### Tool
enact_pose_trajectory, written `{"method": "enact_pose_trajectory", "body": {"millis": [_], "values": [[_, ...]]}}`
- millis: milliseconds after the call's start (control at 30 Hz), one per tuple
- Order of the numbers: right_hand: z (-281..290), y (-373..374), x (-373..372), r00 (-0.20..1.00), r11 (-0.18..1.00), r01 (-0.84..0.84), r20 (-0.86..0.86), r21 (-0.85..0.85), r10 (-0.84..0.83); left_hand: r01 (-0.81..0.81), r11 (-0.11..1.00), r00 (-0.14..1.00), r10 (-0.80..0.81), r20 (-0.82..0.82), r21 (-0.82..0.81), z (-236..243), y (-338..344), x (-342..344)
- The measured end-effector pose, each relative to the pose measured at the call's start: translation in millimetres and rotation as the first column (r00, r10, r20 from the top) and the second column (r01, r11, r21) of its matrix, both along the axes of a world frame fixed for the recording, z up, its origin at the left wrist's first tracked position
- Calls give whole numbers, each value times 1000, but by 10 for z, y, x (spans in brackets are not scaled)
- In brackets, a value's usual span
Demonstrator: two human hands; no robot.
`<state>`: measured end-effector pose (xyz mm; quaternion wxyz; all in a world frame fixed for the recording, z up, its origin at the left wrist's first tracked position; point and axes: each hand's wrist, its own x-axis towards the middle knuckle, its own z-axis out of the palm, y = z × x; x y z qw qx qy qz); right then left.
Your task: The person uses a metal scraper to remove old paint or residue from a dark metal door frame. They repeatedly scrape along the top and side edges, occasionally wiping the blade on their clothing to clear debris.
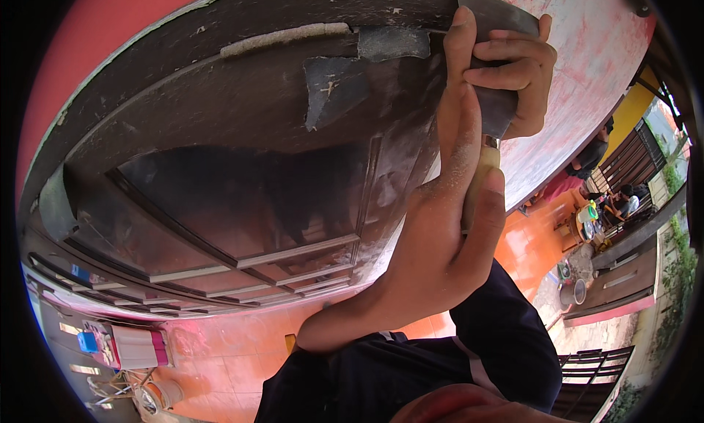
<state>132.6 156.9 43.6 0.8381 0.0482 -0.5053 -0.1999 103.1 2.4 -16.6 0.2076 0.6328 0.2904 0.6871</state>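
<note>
My left hand [440, 240] is wrapped round the pale yellowish handle [490, 159] of a scraper, its index finger stretched up along the blade. My right hand [532, 78] is closed over the scraper's wide dark grey blade [500, 111], its fingers bent across from the right. The blade's broad end reaches the top edge of a dark brown wooden frame [249, 86], where it meets the pinkish-white wall [587, 42]. Much of the blade is hidden behind fingers. Ragged dark grey patches [336, 92] and a pale rough strip [286, 39] lie along the frame to the left.
Glass panes [249, 196] with dusty bars fill the frame. Orange tiles [242, 353] cover the floor. A bucket [163, 394] and a cloth-covered table [139, 347] stand at lower left. To the right, people [623, 201] sit near a cluttered table, beside a grey bucket [573, 293].
</note>
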Motion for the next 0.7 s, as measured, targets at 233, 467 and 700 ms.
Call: {"method": "enact_pose_trajectory", "body": {"millis": [233,467,700], "values": [[-14,-48,-259,999,995,35,14,89,-36,99,985,980,-72,187,-139,-72,-198,-149],[14,-57,-258,998,993,28,49,116,-34,86,987,988,-67,142,-137,-91,-183,-135],[5,-158,-268,998,998,67,-2,20,-67,0,1000,1000,0,-10,8,-69,-131,-282]]}}
